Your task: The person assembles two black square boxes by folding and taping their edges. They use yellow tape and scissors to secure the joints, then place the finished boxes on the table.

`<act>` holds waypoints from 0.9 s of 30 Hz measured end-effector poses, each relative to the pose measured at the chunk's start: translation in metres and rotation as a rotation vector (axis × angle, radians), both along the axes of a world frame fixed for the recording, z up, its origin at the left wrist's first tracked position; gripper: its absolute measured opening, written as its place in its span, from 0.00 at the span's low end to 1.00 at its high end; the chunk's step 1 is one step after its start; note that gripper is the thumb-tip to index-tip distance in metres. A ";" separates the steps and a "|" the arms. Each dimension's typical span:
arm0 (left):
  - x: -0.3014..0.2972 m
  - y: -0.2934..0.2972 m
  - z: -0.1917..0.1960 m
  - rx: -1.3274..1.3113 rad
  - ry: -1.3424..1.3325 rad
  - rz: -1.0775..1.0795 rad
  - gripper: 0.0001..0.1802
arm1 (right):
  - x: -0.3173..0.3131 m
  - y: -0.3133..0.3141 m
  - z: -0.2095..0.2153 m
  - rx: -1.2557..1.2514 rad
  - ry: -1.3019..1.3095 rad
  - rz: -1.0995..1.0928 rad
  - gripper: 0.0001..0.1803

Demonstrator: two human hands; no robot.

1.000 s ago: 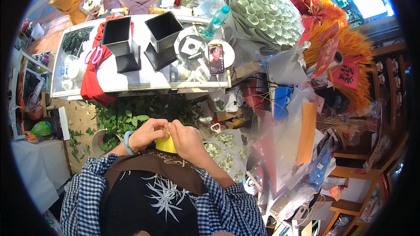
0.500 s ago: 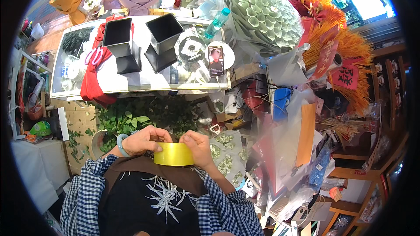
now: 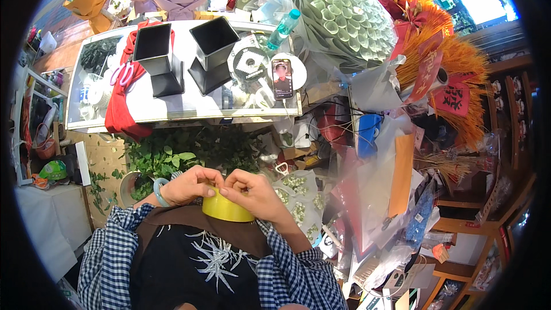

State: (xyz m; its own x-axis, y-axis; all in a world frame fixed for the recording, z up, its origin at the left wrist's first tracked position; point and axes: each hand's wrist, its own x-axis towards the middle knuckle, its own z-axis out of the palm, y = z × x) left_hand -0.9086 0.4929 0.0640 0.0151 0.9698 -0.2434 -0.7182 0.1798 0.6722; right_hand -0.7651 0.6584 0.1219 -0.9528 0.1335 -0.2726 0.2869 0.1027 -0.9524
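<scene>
A wide roll of yellow tape (image 3: 227, 209) is held upright on edge close against my body. My left hand (image 3: 194, 186), with a pale bangle at the wrist, grips the roll's upper left, fingers bent over its top edge. Pinched fingers of my right hand (image 3: 250, 193) touch the roll's top, close beside the left fingertips. Whether a loose tape end is between them is too small to tell. A brown apron (image 3: 172, 216) shows behind the roll.
Ahead stands a glass-topped counter (image 3: 195, 103) with two black square vases (image 3: 154, 43), a red cloth (image 3: 123, 109), purple-handled scissors (image 3: 121, 73), a phone (image 3: 282, 79) and a teal bottle (image 3: 284, 28). Leafy plants (image 3: 166, 161) grow below it. Wrapped bouquets (image 3: 344, 23) and wrapping sheets (image 3: 402, 178) crowd the right.
My right hand has moved left along the top of the tape roll, and its fingertips now meet those of my left hand. The left hand has barely moved.
</scene>
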 end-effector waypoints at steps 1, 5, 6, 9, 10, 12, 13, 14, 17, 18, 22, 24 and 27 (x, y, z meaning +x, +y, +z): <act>0.000 0.000 0.001 0.017 -0.045 -0.035 0.16 | -0.001 -0.001 0.002 -0.053 -0.041 -0.068 0.09; -0.003 -0.004 0.006 0.077 -0.080 -0.065 0.25 | 0.003 -0.004 -0.003 -0.408 -0.007 -0.287 0.09; -0.005 -0.005 0.007 0.088 -0.072 -0.072 0.26 | 0.005 -0.005 -0.006 -0.450 0.036 -0.304 0.09; -0.009 -0.008 0.008 0.139 -0.073 -0.089 0.29 | 0.010 -0.009 -0.019 -0.517 0.179 -0.375 0.14; -0.011 -0.010 0.008 0.152 -0.080 -0.089 0.29 | 0.009 -0.010 -0.023 -0.550 0.234 -0.381 0.15; -0.011 -0.012 0.006 0.187 -0.103 -0.087 0.29 | 0.008 -0.013 -0.029 -0.762 0.363 -0.385 0.16; -0.011 -0.012 0.004 0.208 -0.118 -0.083 0.29 | 0.006 -0.014 -0.031 -0.943 0.435 -0.380 0.16; -0.010 -0.012 0.002 0.221 -0.131 -0.079 0.29 | 0.005 -0.014 -0.031 -1.125 0.507 -0.371 0.16; -0.007 -0.011 -0.002 0.250 -0.179 -0.010 0.24 | 0.002 -0.009 -0.024 -1.080 0.470 -0.292 0.17; -0.005 -0.008 -0.003 0.227 -0.150 0.020 0.22 | 0.002 -0.004 -0.019 -0.788 0.321 -0.349 0.15; -0.002 -0.001 -0.002 0.038 -0.023 0.051 0.15 | 0.000 0.002 -0.005 -0.066 0.115 -0.266 0.11; -0.002 0.001 0.001 -0.068 0.077 0.005 0.13 | -0.004 -0.006 -0.006 0.031 0.052 -0.172 0.10; -0.005 0.002 0.005 -0.030 0.057 -0.074 0.15 | -0.002 -0.013 -0.014 -0.098 -0.027 -0.185 0.08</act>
